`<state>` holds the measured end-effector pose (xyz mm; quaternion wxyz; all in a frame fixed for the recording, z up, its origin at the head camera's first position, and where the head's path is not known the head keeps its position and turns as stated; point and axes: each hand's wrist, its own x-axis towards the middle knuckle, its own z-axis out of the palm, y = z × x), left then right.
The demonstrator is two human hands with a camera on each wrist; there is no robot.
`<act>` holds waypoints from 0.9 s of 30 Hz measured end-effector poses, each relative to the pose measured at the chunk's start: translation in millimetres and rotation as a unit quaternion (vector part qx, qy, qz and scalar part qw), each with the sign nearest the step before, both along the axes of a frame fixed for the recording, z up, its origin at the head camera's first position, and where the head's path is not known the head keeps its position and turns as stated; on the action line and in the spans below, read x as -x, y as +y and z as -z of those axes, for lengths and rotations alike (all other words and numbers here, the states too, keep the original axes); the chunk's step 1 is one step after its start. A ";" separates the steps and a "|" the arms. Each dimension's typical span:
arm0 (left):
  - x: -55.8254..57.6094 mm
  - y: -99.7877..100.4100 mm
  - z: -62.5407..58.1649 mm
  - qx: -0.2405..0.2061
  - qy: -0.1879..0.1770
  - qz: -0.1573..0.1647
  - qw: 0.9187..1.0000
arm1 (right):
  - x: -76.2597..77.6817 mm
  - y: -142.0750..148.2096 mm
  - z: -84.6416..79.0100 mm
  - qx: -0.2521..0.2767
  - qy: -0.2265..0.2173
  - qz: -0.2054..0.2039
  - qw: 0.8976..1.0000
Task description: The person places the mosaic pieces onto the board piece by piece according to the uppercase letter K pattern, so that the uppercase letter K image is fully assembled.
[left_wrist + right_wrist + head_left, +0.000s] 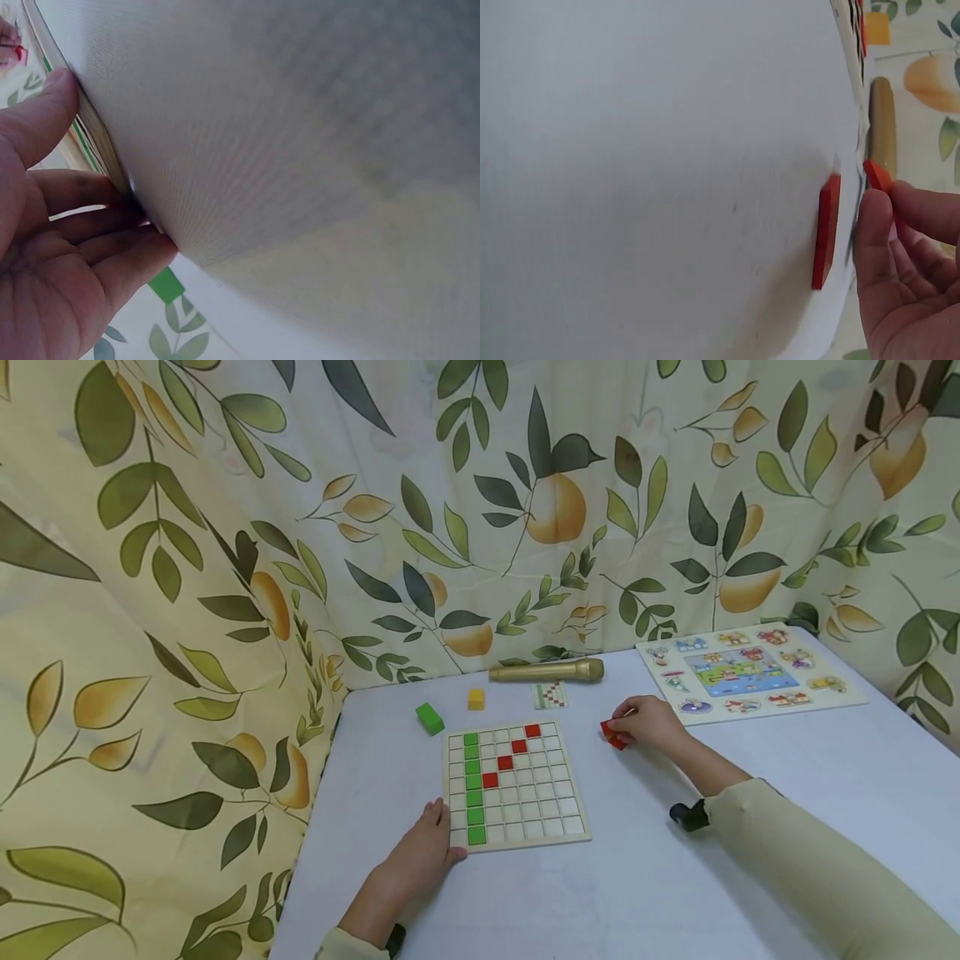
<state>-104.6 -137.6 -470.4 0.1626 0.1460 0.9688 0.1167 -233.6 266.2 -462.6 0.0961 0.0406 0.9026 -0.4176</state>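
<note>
My right hand [651,724] pinches a red square tile [877,176] between thumb and forefinger. More red tiles [825,232] lie on the table just below it, side by side in the right wrist view. My left hand [423,852] rests at the near left corner of a wooden grid board [536,814], fingers along the left edge and thumb at the front edge. On the board, green tiles [475,797] fill one column from top to bottom. Several red tiles [505,763] climb diagonally from that column to the upper right.
Behind the board lie green blocks [430,718], a yellow block [476,698], a small pattern card [551,695] and a gold microphone [547,671]. A picture puzzle board [663,702] lies at the back right. A patterned curtain [480,527] hangs around the white table [630,877].
</note>
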 end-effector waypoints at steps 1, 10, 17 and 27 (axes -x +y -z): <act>0.0 0.3 -0.3 0.001 0.000 0.001 1.000 | -0.2 -2.6 1.0 0.001 0.002 -0.003 1.000; -0.4 2.6 0.6 0.005 -0.003 -0.001 1.000 | -7.3 -27.8 4.5 0.025 -0.004 -0.008 1.000; -0.4 2.7 0.9 0.007 0.000 0.004 1.000 | -11.6 -45.9 7.9 0.039 -0.013 -0.018 0.999; 0.1 1.5 0.1 0.000 -0.005 -0.008 1.000 | -20.6 -80.6 7.0 0.064 -0.035 -0.043 0.996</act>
